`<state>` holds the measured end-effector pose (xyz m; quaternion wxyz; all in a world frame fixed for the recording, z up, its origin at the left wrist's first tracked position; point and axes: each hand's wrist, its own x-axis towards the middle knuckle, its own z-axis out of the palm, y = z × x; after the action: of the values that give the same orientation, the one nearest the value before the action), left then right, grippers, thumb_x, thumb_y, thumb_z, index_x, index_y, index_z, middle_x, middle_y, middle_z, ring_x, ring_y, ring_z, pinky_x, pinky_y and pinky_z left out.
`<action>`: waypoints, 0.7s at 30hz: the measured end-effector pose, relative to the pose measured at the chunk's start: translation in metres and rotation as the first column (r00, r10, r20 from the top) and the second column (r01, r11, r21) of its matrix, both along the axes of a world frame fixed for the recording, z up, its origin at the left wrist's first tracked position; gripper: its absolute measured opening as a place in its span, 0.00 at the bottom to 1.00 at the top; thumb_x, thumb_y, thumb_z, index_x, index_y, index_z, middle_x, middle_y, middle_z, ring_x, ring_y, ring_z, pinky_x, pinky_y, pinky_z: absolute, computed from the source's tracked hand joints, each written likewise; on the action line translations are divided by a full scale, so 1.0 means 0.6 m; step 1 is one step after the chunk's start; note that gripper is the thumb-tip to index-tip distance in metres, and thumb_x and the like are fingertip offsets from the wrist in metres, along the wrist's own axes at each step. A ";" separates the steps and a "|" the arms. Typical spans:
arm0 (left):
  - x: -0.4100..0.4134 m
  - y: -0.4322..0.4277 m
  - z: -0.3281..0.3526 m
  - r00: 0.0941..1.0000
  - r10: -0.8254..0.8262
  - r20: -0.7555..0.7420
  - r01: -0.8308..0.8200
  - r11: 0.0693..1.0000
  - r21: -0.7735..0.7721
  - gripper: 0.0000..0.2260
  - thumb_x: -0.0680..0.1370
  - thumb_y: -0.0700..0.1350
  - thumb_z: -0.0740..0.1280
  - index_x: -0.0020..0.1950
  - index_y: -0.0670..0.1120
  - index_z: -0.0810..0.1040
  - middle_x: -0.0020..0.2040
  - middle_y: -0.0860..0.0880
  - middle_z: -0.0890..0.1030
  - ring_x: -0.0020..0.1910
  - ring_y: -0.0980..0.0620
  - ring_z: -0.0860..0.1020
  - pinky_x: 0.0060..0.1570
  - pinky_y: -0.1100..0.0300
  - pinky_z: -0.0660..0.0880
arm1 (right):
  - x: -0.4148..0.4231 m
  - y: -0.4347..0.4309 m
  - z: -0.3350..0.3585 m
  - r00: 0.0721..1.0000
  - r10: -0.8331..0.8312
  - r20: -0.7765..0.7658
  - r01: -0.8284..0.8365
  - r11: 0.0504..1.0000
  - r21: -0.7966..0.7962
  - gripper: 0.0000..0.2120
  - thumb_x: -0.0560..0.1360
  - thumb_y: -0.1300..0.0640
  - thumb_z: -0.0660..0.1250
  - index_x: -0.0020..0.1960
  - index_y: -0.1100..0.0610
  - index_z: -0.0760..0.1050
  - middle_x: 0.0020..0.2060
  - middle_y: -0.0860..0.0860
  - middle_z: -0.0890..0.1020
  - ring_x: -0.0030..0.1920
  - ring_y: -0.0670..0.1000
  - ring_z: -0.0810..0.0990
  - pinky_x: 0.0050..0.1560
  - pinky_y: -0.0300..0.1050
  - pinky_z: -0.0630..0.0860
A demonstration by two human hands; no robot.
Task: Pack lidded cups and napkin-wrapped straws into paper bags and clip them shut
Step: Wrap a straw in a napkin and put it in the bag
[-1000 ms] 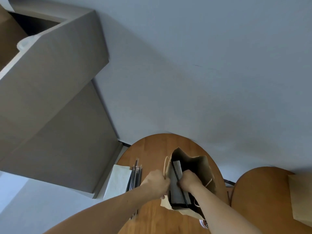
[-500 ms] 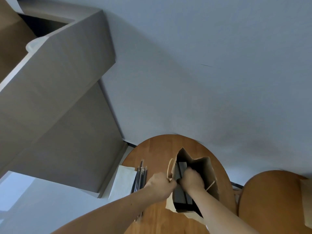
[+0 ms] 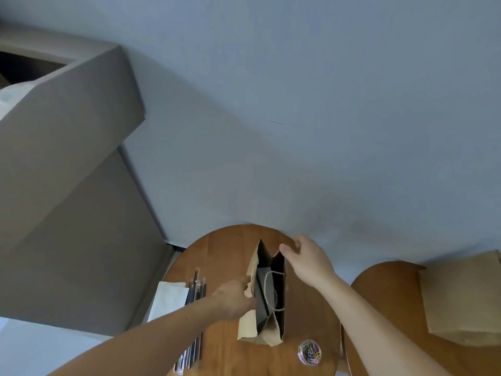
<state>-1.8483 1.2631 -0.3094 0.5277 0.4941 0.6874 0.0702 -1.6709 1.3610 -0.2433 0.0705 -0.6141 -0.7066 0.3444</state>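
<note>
A brown paper bag [image 3: 271, 328] stands open on the round wooden table [image 3: 225, 256]. Inside it I see a dark shape with a black straw along it and a twine handle [image 3: 271, 291] hanging over the opening; no cup is clearly visible. My left hand [image 3: 234, 299] pinches the bag's left rim. My right hand [image 3: 307, 260] is outside the bag at its far right corner, thumb tip by the rim and fingers loosely curled, holding nothing.
Black straws [image 3: 196, 291] and a stack of white napkins [image 3: 169, 298] lie left of the bag. A clear tub of coloured paper clips [image 3: 309, 351] sits near the front. A second wooden table [image 3: 379, 294] at right carries brown paper bags [image 3: 466, 297]. A grey cabinet [image 3: 67, 213] stands left.
My right hand has come out of the bag and moved to its far right rim. The bag's mouth has narrowed. My left hand keeps its hold on the left rim.
</note>
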 end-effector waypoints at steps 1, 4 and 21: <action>0.005 0.002 0.002 1.000 0.001 0.007 -0.001 1.000 0.000 0.29 0.74 0.56 0.66 0.74 0.51 0.66 0.67 0.49 0.76 0.61 0.50 0.76 0.54 0.59 0.75 | 0.009 -0.004 -0.012 0.999 -0.034 -0.005 0.034 0.999 -0.025 0.29 0.80 0.39 0.57 0.76 0.54 0.63 0.73 0.51 0.69 0.71 0.53 0.70 0.66 0.48 0.68; 0.017 0.009 0.009 0.998 0.028 0.057 -0.029 0.999 0.014 0.28 0.75 0.54 0.65 0.74 0.52 0.66 0.66 0.52 0.75 0.52 0.57 0.76 0.47 0.65 0.74 | 0.028 -0.024 -0.047 0.985 -0.152 -0.087 0.134 0.974 -0.185 0.32 0.80 0.34 0.51 0.77 0.53 0.61 0.74 0.51 0.67 0.73 0.53 0.67 0.70 0.52 0.67; 0.078 0.013 -0.007 0.993 0.013 -0.117 0.002 0.991 0.131 0.14 0.74 0.53 0.69 0.58 0.52 0.76 0.49 0.51 0.82 0.47 0.49 0.81 0.51 0.50 0.80 | -0.016 -0.074 -0.114 0.792 -0.485 -0.372 0.148 0.742 -0.653 0.30 0.79 0.32 0.51 0.58 0.52 0.81 0.53 0.52 0.85 0.55 0.55 0.81 0.64 0.57 0.74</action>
<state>-1.8013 1.2711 -0.3138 0.4523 0.5292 0.7126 0.0874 -1.6804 1.3166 -0.3114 0.1231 -0.6030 -0.3960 0.6815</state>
